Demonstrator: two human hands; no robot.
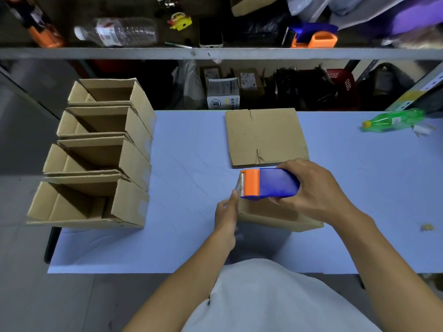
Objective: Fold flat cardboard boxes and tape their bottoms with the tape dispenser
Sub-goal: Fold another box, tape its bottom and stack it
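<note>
A folded cardboard box (275, 215) stands bottom-up near the table's front middle. On top of it rests a blue and orange tape dispenser (268, 183), with my right hand (314, 190) shut around its blue body. The orange cutter end points left, at the box's left edge. My left hand (226, 213) presses flat against the box's left side, fingertips just under the cutter. A stack of flat cardboard (265, 136) lies behind the box. Several folded boxes (100, 154) sit open-side-up in a row along the table's left edge.
The table has a pale blue cover (191, 164). A green bottle (393, 121) lies at the far right. A shelf (215, 53) above the back holds a clear bottle, a phone and a second orange dispenser (321, 40). A crumb of cardboard (427, 227) lies at right.
</note>
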